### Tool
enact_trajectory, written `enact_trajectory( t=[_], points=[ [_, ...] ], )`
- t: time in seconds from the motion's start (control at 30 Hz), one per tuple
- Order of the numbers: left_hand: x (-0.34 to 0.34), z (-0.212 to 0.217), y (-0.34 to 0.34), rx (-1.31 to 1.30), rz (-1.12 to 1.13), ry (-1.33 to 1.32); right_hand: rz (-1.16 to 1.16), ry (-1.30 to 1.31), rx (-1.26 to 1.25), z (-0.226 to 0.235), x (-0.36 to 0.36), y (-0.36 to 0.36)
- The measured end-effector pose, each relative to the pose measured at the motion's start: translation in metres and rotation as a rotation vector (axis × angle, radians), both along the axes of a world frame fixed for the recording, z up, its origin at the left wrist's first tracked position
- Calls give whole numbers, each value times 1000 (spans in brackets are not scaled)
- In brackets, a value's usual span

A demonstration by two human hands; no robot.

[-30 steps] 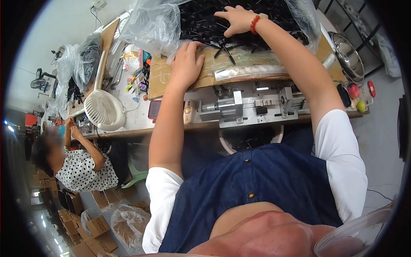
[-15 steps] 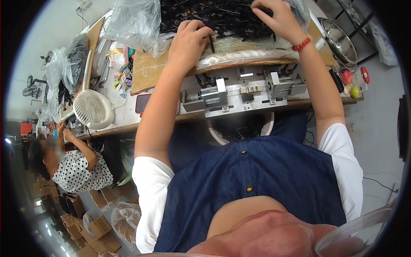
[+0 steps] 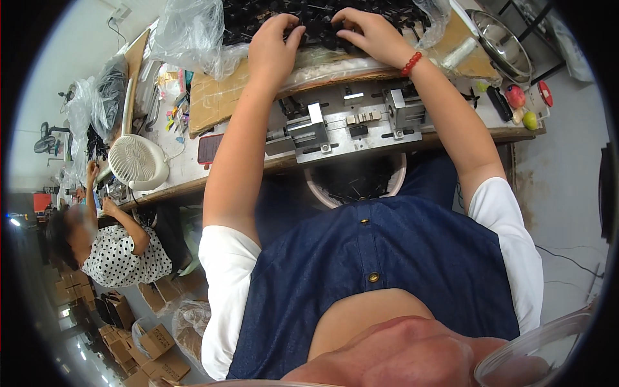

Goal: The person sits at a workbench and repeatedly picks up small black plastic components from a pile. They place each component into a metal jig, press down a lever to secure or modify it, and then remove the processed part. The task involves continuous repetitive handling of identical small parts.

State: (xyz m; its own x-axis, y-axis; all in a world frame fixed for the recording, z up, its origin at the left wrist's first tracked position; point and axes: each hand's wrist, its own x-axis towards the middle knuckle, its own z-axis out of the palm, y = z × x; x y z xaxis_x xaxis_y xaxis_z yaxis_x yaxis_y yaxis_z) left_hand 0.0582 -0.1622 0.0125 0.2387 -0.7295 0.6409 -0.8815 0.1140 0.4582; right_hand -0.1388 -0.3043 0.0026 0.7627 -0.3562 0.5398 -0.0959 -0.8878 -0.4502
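Note:
A heap of thin black parts (image 3: pixel 316 11) lies at the far side of the bench, and both hands are over its near edge. The fingers of my left hand (image 3: pixel 274 51) are curled, with thumb and forefinger close together; what they hold cannot be made out against the black heap. Facing it, my right hand (image 3: pixel 375 37) bends its thumb and forefinger toward each other among the parts; any piece in them is lost in the dark heap. Nearer me sits a metal clamping fixture (image 3: pixel 335 138), with small blocks at its middle, touched by neither hand.
Below the bench edge a round basket (image 3: pixel 403 174) holds black parts. A white fan (image 3: pixel 137 162) and a phone (image 3: pixel 208 149) stand left; a steel bowl (image 3: pixel 500 45) and fruit (image 3: pixel 515 96) right. Clear plastic bags (image 3: pixel 187 42) flank the heap. A co-worker (image 3: pixel 122 255) sits far left.
My right hand has come left and down toward my left hand. The left hand has shifted slightly left and away from me; the dark piece that hung below its fingers no longer shows.

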Motion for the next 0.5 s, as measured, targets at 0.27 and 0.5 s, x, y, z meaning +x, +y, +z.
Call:
enact_trajectory(
  t=[0.27,0.5],
  points=[
    [37,-12,-5,-333,56,58,-251,-6,353,24,-36,-7],
    [-15,4,28,-410,-273,752,-202,-115,-228,27,-35,6]
  ],
)
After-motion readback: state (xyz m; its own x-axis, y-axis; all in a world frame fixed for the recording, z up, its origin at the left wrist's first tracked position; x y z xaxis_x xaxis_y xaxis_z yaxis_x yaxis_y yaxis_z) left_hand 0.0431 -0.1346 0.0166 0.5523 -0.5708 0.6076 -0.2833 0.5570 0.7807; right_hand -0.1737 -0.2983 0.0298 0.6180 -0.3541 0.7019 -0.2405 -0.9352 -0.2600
